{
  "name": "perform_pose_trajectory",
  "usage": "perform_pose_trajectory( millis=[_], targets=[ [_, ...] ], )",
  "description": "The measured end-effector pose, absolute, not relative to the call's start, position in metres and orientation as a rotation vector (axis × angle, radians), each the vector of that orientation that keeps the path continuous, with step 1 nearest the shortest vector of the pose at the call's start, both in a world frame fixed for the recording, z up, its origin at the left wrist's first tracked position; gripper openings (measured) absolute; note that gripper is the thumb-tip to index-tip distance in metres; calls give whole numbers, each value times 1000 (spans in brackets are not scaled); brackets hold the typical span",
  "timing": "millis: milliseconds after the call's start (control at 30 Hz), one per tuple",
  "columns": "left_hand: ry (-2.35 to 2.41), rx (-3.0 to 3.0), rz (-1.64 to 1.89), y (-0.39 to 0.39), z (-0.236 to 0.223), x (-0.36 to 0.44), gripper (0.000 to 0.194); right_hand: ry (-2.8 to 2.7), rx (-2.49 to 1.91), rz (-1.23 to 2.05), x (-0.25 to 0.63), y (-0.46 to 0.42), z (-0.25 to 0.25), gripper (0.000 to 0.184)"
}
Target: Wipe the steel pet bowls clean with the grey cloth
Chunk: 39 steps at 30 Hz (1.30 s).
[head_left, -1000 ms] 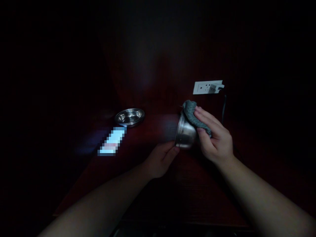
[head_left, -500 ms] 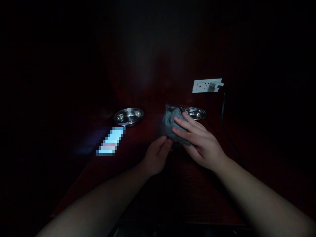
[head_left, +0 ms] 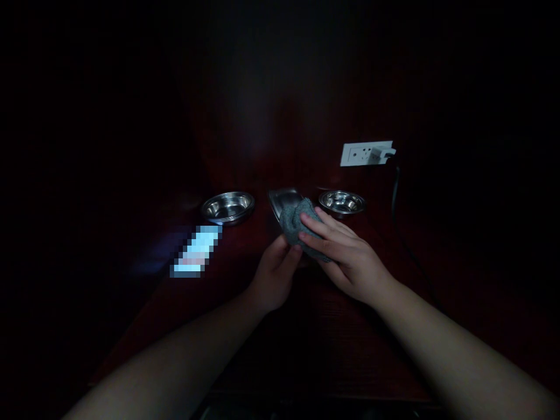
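Note:
My left hand (head_left: 276, 273) grips the near edge of a shiny metal dish (head_left: 283, 200), which is tilted up over the table. My right hand (head_left: 345, 251) presses a bunched grey-green cloth (head_left: 292, 224) against the dish, its fingers bent over the cloth. The cloth and both hands cover much of the dish, so its full shape is hidden. Behind my right hand sits a small steel bowl (head_left: 343, 202) on the table. To the left stands a wider steel bowl (head_left: 228, 207), apart from both hands.
A lit phone (head_left: 196, 251), its screen pixelated, lies below the left bowl. On the back wall is a white socket plate (head_left: 366, 153) with a plug in it; a dark cable (head_left: 396, 198) hangs down to the dark red table (head_left: 350, 350). The surroundings are very dark.
The metal dish has swung up and left, showing more of its surface. My right hand and the cloth have shifted slightly left and down, uncovering more of the small bowl.

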<state>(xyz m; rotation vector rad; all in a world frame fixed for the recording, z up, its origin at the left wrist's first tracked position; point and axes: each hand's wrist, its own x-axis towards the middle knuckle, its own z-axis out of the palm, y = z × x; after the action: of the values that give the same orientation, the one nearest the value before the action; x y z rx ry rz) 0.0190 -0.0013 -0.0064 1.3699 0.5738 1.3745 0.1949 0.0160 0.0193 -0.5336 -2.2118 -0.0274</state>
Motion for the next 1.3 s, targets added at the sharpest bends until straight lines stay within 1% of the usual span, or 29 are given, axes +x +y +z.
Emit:
perform_pose_trajectory(
  millis=[200, 333, 467, 633, 833, 1033, 1167, 1300],
  targets=[
    [512, 1242, 1365, -1, 0, 19, 36, -2215, -531, 20, 194, 18, 18, 45],
    [516, 1197, 1381, 0, 0, 18, 40, -2218, -523, 55, 194, 19, 16, 46],
    [522, 1152, 1390, 1, 2, 16, 40, -2234, -517, 106, 194, 20, 15, 49],
    [539, 1107, 1433, 3, 4, 15, 42, -2255, -539, 148, 195, 20, 15, 48],
    [571, 1094, 1493, 7, 3, 13, 36, -2273, -569, 175, 195, 19, 17, 44],
    [623, 1045, 1545, 10, 6, 13, 31, -2275, -659, 293, 196, 20, 12, 41],
    [649, 1019, 1553, 11, 7, 12, 29, -2211, -711, 344, 194, 25, 5, 41],
    [663, 1059, 1521, 12, 4, 11, 30, -2112, -783, 412, 190, 30, -3, 37]
  ],
)
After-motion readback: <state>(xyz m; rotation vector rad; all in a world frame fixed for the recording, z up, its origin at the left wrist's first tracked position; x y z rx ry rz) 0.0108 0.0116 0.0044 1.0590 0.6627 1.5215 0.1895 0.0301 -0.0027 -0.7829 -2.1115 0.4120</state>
